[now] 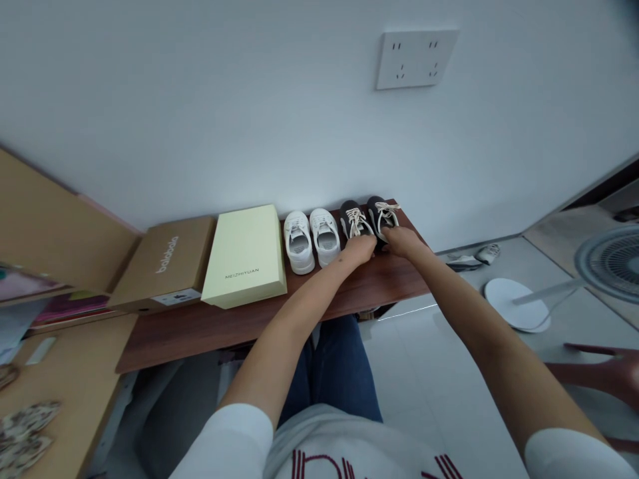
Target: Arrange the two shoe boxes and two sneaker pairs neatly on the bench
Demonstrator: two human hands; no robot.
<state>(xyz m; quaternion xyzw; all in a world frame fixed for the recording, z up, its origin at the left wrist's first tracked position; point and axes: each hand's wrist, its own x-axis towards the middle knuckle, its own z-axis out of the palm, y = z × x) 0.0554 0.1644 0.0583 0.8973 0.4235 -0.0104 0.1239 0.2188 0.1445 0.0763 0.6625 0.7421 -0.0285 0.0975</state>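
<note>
Two dark brown sneakers with cream laces stand side by side at the right end of a reddish-brown wooden shelf [389,283]. My left hand [361,249] is closed on the heel of the left dark sneaker [353,216]. On the heel of the right dark sneaker [382,211], my right hand [401,242] is closed too. Both heels are partly hidden by my fingers. Just left of them, a white sneaker [325,234] stands beside its mate, the other white sneaker [298,241], toes toward the wall.
A pale yellow shoebox [247,249] and a brown shoebox [162,259] sit on the shelf's left part. A wall socket panel [417,60] is above. On the floor at right are a fan [612,263], grey-white shoes [486,254] and a reddish stool [604,372].
</note>
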